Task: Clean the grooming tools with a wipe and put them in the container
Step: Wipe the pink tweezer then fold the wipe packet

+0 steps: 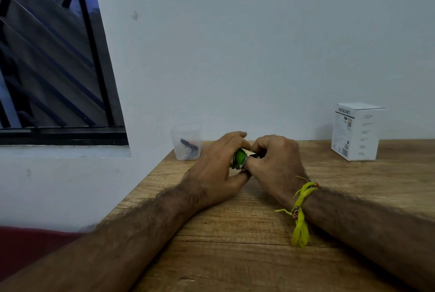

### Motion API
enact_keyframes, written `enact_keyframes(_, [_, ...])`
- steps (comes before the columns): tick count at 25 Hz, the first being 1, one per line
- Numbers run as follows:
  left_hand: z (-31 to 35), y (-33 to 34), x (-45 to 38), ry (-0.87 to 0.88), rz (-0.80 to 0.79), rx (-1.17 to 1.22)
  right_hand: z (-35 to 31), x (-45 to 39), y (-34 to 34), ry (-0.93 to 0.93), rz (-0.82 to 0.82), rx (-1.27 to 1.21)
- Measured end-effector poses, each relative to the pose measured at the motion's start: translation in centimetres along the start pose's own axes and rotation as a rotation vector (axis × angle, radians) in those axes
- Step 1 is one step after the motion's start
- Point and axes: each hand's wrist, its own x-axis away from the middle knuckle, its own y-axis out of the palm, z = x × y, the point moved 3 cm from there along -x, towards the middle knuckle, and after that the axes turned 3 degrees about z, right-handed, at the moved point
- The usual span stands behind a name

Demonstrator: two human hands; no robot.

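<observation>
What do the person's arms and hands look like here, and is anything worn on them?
Both forearms are bare and hairy, with no sleeves in view. The left hand wears nothing visible. The right hand has a yellow thread band tied round its wrist, knotted, with frayed loose ends hanging down. No rings, gloves or watch show.

green packet (240,158), white box (356,132), yellow wristband (300,211)

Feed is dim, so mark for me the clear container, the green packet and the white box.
clear container (186,150): head view, front wall.
green packet (240,158): head view, green face showing between the hands.
white box (342,136): head view, printed left side.
</observation>
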Motion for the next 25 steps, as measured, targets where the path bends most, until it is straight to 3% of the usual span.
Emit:
enact_keyframes(7, [-1.7, -0.5, 0.0, -0.220, 0.110, 0.236, 0.1, -0.1, 0.0, -0.037, 0.100, -0.192])
enact_keyframes(16, [-2.3, -0.7, 0.2, -0.330, 0.091, 0.436, -0.2, -0.1, -0.2, -0.189, 0.197, -0.310])
enact_keyframes(25, [-2.2, -0.7, 0.1, -0.290, 0.063, 0.414, -0.9, 0.1, -0.3, -0.289, 0.154, -0.327])
